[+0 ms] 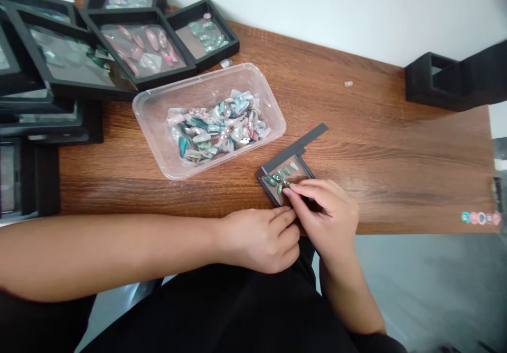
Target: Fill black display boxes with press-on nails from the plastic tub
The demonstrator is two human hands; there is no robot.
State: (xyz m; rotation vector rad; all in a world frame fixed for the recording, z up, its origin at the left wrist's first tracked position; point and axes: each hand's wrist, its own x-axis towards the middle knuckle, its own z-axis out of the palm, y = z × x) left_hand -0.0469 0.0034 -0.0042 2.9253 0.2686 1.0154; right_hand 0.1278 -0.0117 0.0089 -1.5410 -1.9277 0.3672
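My right hand (330, 216) pinches a small green false nail (285, 183) between thumb and forefinger, low over a small black-edged display frame (271, 197). Several other green false nails (270, 180) lie in that frame in loose rows. A dark strip (312, 137) runs along the frame's far-left side and sticks out past its corner. My left hand (265, 239) is closed at the table's near edge, its fingers curled and the forefinger reaching the frame's near side. Whatever the curled fingers may hold is hidden.
A clear plastic tub (148, 131) heaped with mixed false nails stands left of the frame. Black display boxes (186, 73) with pink and green nails are stacked at the left. A black holder (420, 84) stands far right; a loose clear piece (348, 84) lies on the wooden table (396, 158).
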